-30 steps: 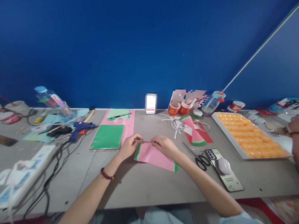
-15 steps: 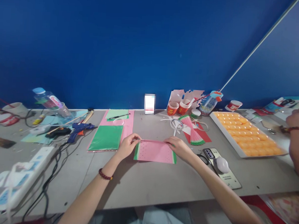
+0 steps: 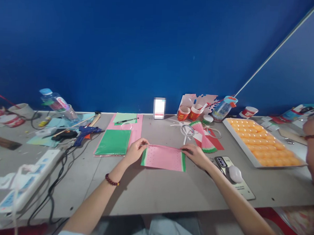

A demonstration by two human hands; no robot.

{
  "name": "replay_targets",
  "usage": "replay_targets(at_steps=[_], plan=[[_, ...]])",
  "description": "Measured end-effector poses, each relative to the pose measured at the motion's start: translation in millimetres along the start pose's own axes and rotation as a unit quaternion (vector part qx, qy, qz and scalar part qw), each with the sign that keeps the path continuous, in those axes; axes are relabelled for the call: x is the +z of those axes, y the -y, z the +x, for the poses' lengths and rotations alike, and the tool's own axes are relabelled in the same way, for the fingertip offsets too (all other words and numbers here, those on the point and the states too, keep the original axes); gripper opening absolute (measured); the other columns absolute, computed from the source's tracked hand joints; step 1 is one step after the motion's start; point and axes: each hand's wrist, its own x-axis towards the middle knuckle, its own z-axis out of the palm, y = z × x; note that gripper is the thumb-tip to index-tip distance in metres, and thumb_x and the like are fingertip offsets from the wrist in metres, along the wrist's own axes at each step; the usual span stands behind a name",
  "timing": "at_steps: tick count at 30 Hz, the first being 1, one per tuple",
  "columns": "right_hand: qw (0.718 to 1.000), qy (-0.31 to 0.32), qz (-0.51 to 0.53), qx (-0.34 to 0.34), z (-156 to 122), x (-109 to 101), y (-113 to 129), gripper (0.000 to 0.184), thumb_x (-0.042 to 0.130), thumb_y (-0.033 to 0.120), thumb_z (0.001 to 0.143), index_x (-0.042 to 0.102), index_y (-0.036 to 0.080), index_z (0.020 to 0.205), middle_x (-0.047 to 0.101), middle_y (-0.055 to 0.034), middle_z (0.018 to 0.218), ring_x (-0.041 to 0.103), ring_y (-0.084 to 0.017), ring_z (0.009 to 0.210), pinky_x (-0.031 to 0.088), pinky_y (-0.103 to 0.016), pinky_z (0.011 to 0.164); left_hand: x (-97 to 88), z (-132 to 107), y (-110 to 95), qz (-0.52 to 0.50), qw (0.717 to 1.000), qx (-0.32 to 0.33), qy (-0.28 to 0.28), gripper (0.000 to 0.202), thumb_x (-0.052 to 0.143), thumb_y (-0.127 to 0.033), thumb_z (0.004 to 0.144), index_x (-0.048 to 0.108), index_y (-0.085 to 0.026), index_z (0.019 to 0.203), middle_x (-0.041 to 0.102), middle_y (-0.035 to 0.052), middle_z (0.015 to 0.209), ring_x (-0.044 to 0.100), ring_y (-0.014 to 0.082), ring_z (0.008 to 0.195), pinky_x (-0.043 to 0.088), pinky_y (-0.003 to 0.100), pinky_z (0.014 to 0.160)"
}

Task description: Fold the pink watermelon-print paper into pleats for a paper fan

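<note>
A pink sheet of paper point(image 3: 164, 158) with green side strips and small dark dots lies in front of me. My left hand point(image 3: 136, 150) pinches its far left corner. At the far right corner, my right hand point(image 3: 195, 154) has its thumb and fingers closed on the same sheet. The far edge between the hands looks narrowly folded. To the right of the sheet sits a pleated pink and green paper fan point(image 3: 203, 137), pinched narrow in the middle. A green pack of paper point(image 3: 113, 142) lies left of my left hand.
A phone point(image 3: 237, 181) with a white rounded object is by my right forearm. A tray of orange balls point(image 3: 265, 143) stands to the right, near another person's arm point(image 3: 313, 148). At the left are a blue glue gun point(image 3: 87, 133), a power strip point(image 3: 29, 183) and a bottle point(image 3: 56, 102).
My right hand has shifted slightly right along the sheet's far edge. The left hand stays at its corner. The whole view has turned a little.
</note>
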Motion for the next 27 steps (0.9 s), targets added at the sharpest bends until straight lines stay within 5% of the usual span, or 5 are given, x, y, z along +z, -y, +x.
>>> replay_targets(at_steps=[9, 14, 18, 27], plan=[[0.996, -0.089, 0.012, 0.008, -8, 4, 8, 0.016, 0.048, 0.022, 0.085, 0.064, 0.019, 0.087, 0.065, -0.0077, 0.086, 0.06, -0.019, 0.078, 0.05, -0.033, 0.072, 0.4, -2, -3, -0.064, 0.997, -0.044, 0.029, 0.02, 0.055, -0.038, 0.084, 0.056, -0.02, 0.091, 0.061, 0.0008, 0.08, 0.058, 0.0149, 0.073, 0.047, 0.026, 0.065], [0.99, 0.056, 0.11, 0.071, -10, -3, 18, 0.017, 0.054, 0.03, 0.083, 0.065, 0.018, 0.078, 0.066, -0.0033, 0.077, 0.059, -0.017, 0.072, 0.049, -0.029, 0.068, -2.3, -3, -12, -0.023, 1.0, -0.009, 0.012, 0.017, 0.054, -0.036, 0.084, 0.058, -0.02, 0.088, 0.062, 0.0015, 0.087, 0.058, 0.0162, 0.084, 0.046, 0.028, 0.077], [0.981, 0.135, 0.114, 0.076, -3, -4, 39, 0.021, 0.06, 0.036, 0.081, 0.068, 0.018, 0.09, 0.068, -0.0019, 0.08, 0.06, -0.016, 0.072, 0.047, -0.027, 0.068, 0.5, -4, -9, -0.024, 0.999, -0.005, 0.027, 0.017, 0.054, -0.035, 0.084, 0.058, -0.019, 0.089, 0.062, 0.0019, 0.088, 0.058, 0.0162, 0.086, 0.046, 0.027, 0.078], [0.999, -0.003, -0.029, -0.036, 1, 17, 50, 0.022, 0.047, 0.028, 0.092, 0.068, 0.02, 0.092, 0.07, -0.0081, 0.088, 0.063, -0.019, 0.085, 0.048, -0.033, 0.078, -4.8, -1, -12, -0.014, 1.0, -0.004, 0.005, 0.019, 0.054, -0.036, 0.083, 0.058, -0.019, 0.086, 0.062, 0.0024, 0.085, 0.058, 0.017, 0.083, 0.045, 0.029, 0.078]])
